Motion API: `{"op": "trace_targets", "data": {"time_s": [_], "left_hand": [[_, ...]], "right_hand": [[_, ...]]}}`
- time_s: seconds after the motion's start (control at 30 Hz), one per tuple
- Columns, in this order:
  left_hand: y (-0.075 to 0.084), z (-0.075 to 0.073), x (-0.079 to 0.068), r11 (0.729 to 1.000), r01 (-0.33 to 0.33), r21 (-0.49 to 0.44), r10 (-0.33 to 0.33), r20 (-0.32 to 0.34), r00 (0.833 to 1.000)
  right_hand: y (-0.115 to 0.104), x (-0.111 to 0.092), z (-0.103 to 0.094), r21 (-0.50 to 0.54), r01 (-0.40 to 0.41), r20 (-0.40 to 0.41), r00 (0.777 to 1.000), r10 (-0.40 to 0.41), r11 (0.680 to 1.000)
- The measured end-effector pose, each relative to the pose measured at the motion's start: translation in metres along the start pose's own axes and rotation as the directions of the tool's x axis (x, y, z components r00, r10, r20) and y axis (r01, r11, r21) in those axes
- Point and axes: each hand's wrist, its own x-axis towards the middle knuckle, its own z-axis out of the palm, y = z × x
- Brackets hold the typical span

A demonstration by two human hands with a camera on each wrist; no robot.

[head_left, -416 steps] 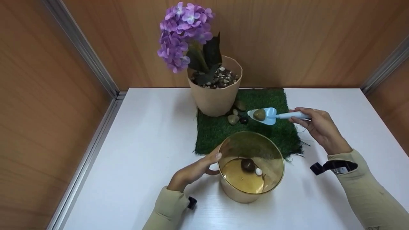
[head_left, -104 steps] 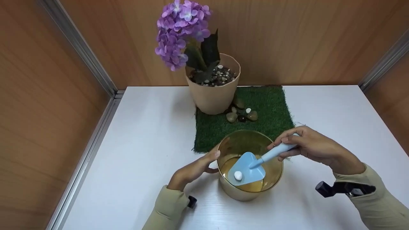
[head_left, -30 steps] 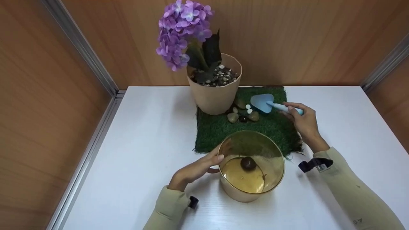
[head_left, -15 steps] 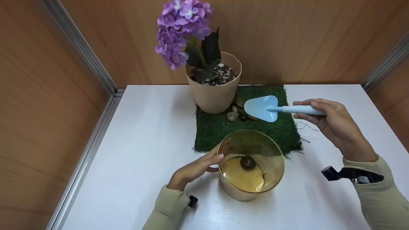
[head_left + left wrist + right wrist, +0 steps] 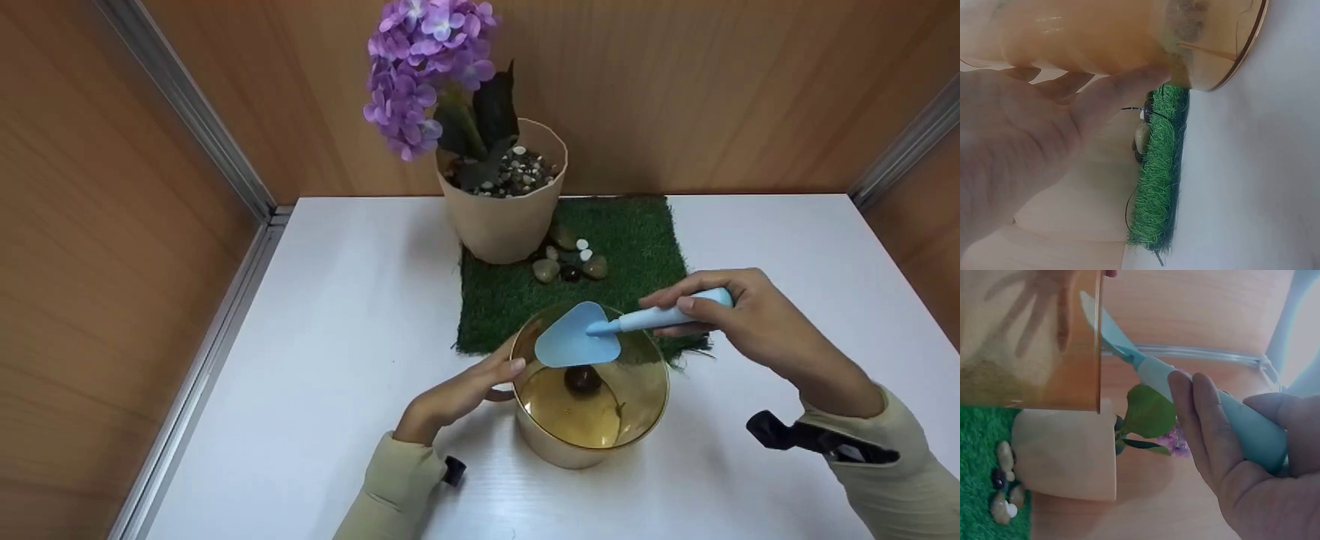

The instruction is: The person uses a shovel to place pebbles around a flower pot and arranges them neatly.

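Note:
My right hand (image 5: 757, 330) grips the handle of a light-blue toy garden trowel (image 5: 577, 337). Its blade, bare on top, dips just inside the rim of a see-through amber tub (image 5: 637, 420), as the right wrist view also shows. My left hand (image 5: 465, 394) holds the tub's left side, thumb at the rim and fingers spread along the wall (image 5: 1072, 39). One dark round stone (image 5: 582, 380) lies in the tub. Behind it, several stones (image 5: 546, 270) and two white pebbles (image 5: 586, 255) lie on a green turf mat (image 5: 495, 319).
A beige pot (image 5: 502, 225) with purple flowers (image 5: 427, 67) and gravel stands on the mat's back left. The white table (image 5: 337, 300) ends at wooden panels (image 5: 697, 97) behind. Black cameras sit on both wrists.
Earlier, the trowel carried a brown stone over the turf; that stone and two white pebbles now lie there. The tub's white pebble is gone. The trowel has just moved back from turf to tub.

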Motion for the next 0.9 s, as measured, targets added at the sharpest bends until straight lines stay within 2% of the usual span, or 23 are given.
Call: {"op": "trace_targets", "data": {"time_s": [0.1,0.17,0.33,0.43,0.53,0.67,0.8,0.9], "left_hand": [[0.000,0.000,0.000,1.000,0.002,-0.005,-0.002,-0.001,1.000],[0.000,0.000,0.001,1.000,-0.006,-0.007,0.006,0.008,1.000],[0.000,0.000,0.001,1.000,-0.024,-0.008,0.024,0.022,0.999],[-0.001,0.000,0.001,1.000,-0.023,-0.005,0.023,0.018,1.000],[-0.001,0.000,0.001,1.000,-0.016,-0.003,0.016,0.012,1.000],[0.000,0.001,0.001,1.000,-0.006,-0.004,0.006,0.005,1.000],[0.000,0.001,0.001,1.000,-0.006,-0.011,0.006,0.002,1.000],[0.000,0.001,0.001,1.000,-0.005,-0.013,0.005,-0.003,1.000]], "right_hand": [[0.000,0.000,0.009,-0.140,0.010,0.008,1.000,-0.009,0.990],[0.000,-0.001,0.016,-0.235,0.055,0.024,0.998,-0.051,0.970],[0.002,0.001,0.031,-0.438,0.166,0.102,0.986,-0.135,0.883],[0.004,0.003,0.039,-0.498,0.216,0.169,0.974,-0.151,0.840],[0.008,0.005,0.048,-0.562,0.271,0.219,0.960,-0.175,0.782],[0.013,0.008,0.057,-0.642,0.291,0.249,0.954,-0.166,0.709],[0.017,0.010,0.064,-0.677,0.282,0.265,0.955,-0.133,0.680],[0.019,0.012,0.067,-0.684,0.287,0.281,0.952,-0.121,0.670]]}}
